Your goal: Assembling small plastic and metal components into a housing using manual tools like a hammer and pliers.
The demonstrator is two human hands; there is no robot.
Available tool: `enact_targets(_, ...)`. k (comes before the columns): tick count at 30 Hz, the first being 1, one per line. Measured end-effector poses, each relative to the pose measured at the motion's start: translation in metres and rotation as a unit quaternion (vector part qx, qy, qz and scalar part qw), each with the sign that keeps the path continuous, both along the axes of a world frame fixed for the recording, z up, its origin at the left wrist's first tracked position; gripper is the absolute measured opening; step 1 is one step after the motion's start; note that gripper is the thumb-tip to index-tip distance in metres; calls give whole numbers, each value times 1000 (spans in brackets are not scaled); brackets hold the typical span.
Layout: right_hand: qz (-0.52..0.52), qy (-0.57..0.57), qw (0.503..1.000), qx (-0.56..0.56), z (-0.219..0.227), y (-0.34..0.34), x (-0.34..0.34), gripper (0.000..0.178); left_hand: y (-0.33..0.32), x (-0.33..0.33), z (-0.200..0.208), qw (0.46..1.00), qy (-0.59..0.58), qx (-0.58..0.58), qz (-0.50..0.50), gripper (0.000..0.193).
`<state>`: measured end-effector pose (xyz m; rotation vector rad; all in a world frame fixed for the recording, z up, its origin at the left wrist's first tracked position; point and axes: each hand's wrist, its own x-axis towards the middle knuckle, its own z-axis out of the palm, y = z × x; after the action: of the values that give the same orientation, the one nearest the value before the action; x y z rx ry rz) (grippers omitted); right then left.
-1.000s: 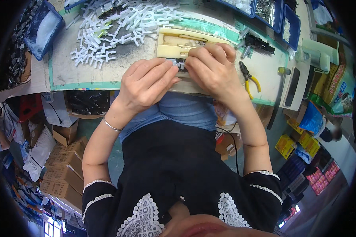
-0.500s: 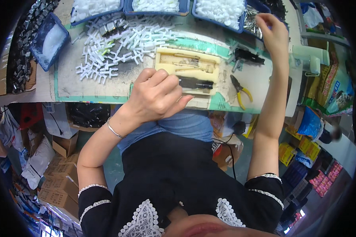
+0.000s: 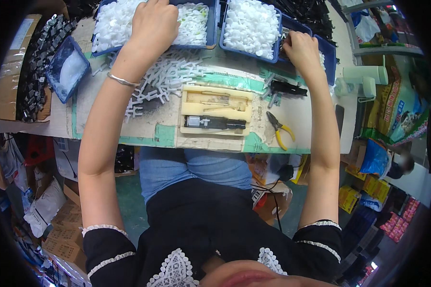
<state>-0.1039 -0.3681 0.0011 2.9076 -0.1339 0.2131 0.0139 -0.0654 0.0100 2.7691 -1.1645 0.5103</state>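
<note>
My left hand (image 3: 155, 24) reaches to the top edge of the view, over the border of the left blue bin (image 3: 114, 48) of white plastic pieces and the middle bin (image 3: 214, 24). Its fingertips are hidden behind the hand or cut off. My right hand (image 3: 302, 50) dips with closed, bent fingers into a blue bin of small metal parts (image 3: 284, 36); what they pinch is hidden. Between my forearms lies a cream fixture block (image 3: 216, 109). Its near slot holds a black elongated part (image 3: 227, 123) with a silver metal piece (image 3: 193, 121) and a small white piece at its left end.
Yellow-handled pliers (image 3: 281, 131) lie right of the fixture, below black parts (image 3: 287, 88). White forked pieces (image 3: 165, 76) are heaped behind it. Another bin of white pieces (image 3: 251, 31) stands at the back. A small blue tray (image 3: 68, 67) and piled black clips (image 3: 36, 91) are on the left.
My left hand has moved from over the fixture up to the back bins, uncovering the silver and white pieces there. My right hand has lowered into the metal-parts bin. The view has shifted slightly.
</note>
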Motion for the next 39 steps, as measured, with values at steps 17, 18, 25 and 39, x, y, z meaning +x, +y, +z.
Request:
enact_targets(17,-37,-144,964,221,5,1,-6,13,4,4,-6,993,-10,-38,-112,8)
enact_targets(18,-37,-188,941,279,10,6,-9,13,4,9,-10,994,-13,-49,-98,8)
enact_targets(25,31,-228,725,649,40,101,-56,8,10,-9,-8,991,39,-113,-58,11)
enact_targets(39,22,-203,643,738,26,157,-78,6,7,-24,8,943,213,-238,-92,19)
